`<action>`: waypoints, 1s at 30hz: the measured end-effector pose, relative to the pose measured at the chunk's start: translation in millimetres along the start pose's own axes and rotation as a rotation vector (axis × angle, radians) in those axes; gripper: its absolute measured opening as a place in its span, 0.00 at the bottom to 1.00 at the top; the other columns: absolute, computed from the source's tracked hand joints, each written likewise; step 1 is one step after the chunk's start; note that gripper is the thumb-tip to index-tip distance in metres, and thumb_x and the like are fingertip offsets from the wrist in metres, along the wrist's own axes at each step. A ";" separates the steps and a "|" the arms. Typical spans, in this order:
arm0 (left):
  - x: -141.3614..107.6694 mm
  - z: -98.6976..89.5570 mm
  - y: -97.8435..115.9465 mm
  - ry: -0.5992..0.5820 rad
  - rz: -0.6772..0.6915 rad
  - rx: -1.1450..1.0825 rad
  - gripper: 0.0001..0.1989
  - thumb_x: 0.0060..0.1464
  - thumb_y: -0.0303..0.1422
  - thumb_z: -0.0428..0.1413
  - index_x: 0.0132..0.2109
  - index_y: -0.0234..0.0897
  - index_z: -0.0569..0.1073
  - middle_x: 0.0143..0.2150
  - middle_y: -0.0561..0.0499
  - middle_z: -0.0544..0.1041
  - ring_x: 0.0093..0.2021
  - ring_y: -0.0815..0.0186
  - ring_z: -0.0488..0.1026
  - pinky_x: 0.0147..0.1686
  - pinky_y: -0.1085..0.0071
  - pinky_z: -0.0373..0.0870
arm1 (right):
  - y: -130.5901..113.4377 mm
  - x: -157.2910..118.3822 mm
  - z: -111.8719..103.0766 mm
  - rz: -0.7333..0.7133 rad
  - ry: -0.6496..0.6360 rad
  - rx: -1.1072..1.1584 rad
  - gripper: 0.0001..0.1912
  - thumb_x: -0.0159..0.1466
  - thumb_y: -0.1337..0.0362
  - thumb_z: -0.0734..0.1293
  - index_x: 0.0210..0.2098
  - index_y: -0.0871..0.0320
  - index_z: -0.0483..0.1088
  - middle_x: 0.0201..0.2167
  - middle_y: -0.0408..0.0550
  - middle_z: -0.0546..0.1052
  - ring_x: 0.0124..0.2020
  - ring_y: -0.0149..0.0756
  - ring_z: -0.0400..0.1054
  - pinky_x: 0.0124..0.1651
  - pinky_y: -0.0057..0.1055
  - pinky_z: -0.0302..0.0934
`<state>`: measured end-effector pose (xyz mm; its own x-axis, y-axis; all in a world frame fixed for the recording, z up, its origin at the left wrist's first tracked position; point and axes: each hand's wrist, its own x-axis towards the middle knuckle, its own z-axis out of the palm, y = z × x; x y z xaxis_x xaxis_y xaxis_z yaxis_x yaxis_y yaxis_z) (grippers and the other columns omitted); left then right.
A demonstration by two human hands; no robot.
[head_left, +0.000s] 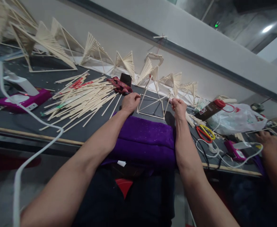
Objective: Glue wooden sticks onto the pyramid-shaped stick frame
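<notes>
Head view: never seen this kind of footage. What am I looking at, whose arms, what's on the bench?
One picture only, from a camera worn on a person's head, looking forward and down, so the two bare arms coming up from the bottom are the wearer's own. There is no machine here.

The left hand and right hand each grip a side of a small stick frame, a pyramid-like shape standing on the dark bench. Both wrists lie over a purple cloth at the bench edge.

Left of the hands lies a loose pile of sticks. Finished stick shapes line the wall behind. To the right are scissors, a plastic bag and white cables. The hand at the far right belongs to another person.
</notes>
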<state>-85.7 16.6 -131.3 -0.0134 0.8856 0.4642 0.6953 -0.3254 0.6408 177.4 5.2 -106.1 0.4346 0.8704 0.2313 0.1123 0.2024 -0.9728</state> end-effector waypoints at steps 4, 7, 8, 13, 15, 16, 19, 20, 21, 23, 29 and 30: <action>0.8 -0.7 0.5 0.007 0.012 -0.027 0.13 0.56 0.30 0.52 0.44 0.36 0.79 0.42 0.46 0.81 0.43 0.60 0.75 0.47 0.68 0.66 | -2.3 1.3 1.0 0.002 0.013 0.021 0.09 0.49 0.60 0.69 0.27 0.60 0.69 0.19 0.38 0.70 0.15 0.22 0.57 0.15 0.20 0.43; 1.3 -0.5 0.5 0.023 0.013 -0.037 0.13 0.56 0.30 0.52 0.44 0.36 0.80 0.42 0.45 0.81 0.42 0.61 0.75 0.47 0.68 0.66 | -2.8 0.5 1.0 -0.011 0.014 0.032 0.10 0.49 0.60 0.69 0.27 0.60 0.70 0.18 0.38 0.70 0.15 0.22 0.57 0.15 0.20 0.44; 1.3 -0.4 0.5 0.026 0.010 -0.038 0.13 0.55 0.29 0.52 0.44 0.36 0.80 0.42 0.45 0.81 0.42 0.60 0.75 0.47 0.68 0.67 | -2.6 0.2 0.5 -0.015 0.013 0.033 0.10 0.49 0.60 0.70 0.27 0.60 0.70 0.18 0.38 0.70 0.15 0.22 0.57 0.15 0.20 0.44; 1.0 1.3 1.5 0.015 0.014 -0.041 0.13 0.55 0.29 0.53 0.43 0.36 0.80 0.42 0.46 0.81 0.43 0.60 0.76 0.47 0.68 0.67 | -1.2 0.1 -2.7 -0.025 0.019 0.031 0.10 0.48 0.61 0.70 0.26 0.60 0.70 0.19 0.38 0.71 0.15 0.22 0.57 0.15 0.20 0.44; 0.9 2.0 1.9 0.012 0.020 -0.045 0.13 0.55 0.29 0.53 0.43 0.37 0.80 0.43 0.47 0.81 0.44 0.61 0.76 0.47 0.68 0.67 | -1.8 -0.3 -3.0 -0.028 0.026 0.031 0.09 0.48 0.61 0.70 0.26 0.60 0.70 0.19 0.38 0.71 0.15 0.21 0.57 0.15 0.20 0.44; 0.7 2.0 2.2 0.009 0.021 -0.048 0.13 0.55 0.29 0.53 0.43 0.37 0.80 0.43 0.47 0.81 0.44 0.61 0.76 0.47 0.68 0.67 | -2.2 -0.6 -2.7 -0.028 0.028 0.033 0.09 0.48 0.61 0.69 0.26 0.60 0.70 0.19 0.38 0.71 0.15 0.21 0.57 0.15 0.20 0.44; -0.7 1.1 3.5 -0.008 0.015 -0.057 0.12 0.55 0.28 0.53 0.43 0.37 0.80 0.43 0.47 0.81 0.44 0.61 0.76 0.47 0.68 0.67 | -2.1 -1.6 -0.7 -0.018 0.023 0.039 0.10 0.48 0.60 0.70 0.26 0.60 0.70 0.18 0.37 0.70 0.15 0.22 0.57 0.15 0.20 0.45; -1.4 0.5 4.0 -0.014 0.011 -0.059 0.12 0.55 0.28 0.52 0.43 0.37 0.80 0.43 0.47 0.81 0.44 0.61 0.76 0.47 0.68 0.67 | -1.3 -1.7 0.3 -0.013 0.018 0.040 0.10 0.48 0.60 0.70 0.26 0.60 0.70 0.18 0.38 0.70 0.15 0.22 0.57 0.15 0.20 0.45; -2.2 0.0 4.4 -0.018 0.008 -0.061 0.12 0.56 0.28 0.52 0.42 0.37 0.80 0.43 0.47 0.81 0.44 0.61 0.76 0.47 0.68 0.67 | -0.1 -1.5 1.4 -0.007 0.013 0.040 0.11 0.47 0.60 0.70 0.26 0.60 0.71 0.18 0.38 0.70 0.15 0.22 0.58 0.15 0.20 0.45; -3.6 -0.7 5.0 -0.027 0.011 -0.071 0.11 0.56 0.28 0.52 0.42 0.38 0.79 0.43 0.47 0.81 0.43 0.62 0.76 0.47 0.69 0.67 | 3.0 -0.7 3.9 0.001 0.004 0.042 0.12 0.47 0.59 0.71 0.26 0.61 0.71 0.18 0.38 0.70 0.14 0.22 0.58 0.15 0.20 0.44; -6.0 1.7 4.2 -0.012 -0.005 -0.143 0.10 0.56 0.28 0.53 0.40 0.37 0.79 0.39 0.47 0.81 0.38 0.63 0.75 0.43 0.69 0.68 | 5.7 -4.2 13.2 -0.010 -0.004 0.019 0.12 0.47 0.59 0.73 0.26 0.61 0.72 0.16 0.38 0.69 0.14 0.22 0.56 0.15 0.20 0.44; -6.2 1.9 4.2 -0.007 -0.023 -0.166 0.10 0.56 0.28 0.53 0.40 0.37 0.79 0.38 0.47 0.81 0.38 0.63 0.75 0.42 0.69 0.68 | 4.6 -6.1 14.5 -0.027 0.005 0.003 0.11 0.47 0.60 0.73 0.26 0.61 0.72 0.16 0.38 0.69 0.14 0.21 0.55 0.15 0.20 0.44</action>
<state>-81.3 10.4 -132.7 -0.0227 0.8955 0.4444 0.5667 -0.3547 0.7437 162.3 7.3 -112.1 0.4359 0.8624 0.2575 0.1213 0.2272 -0.9663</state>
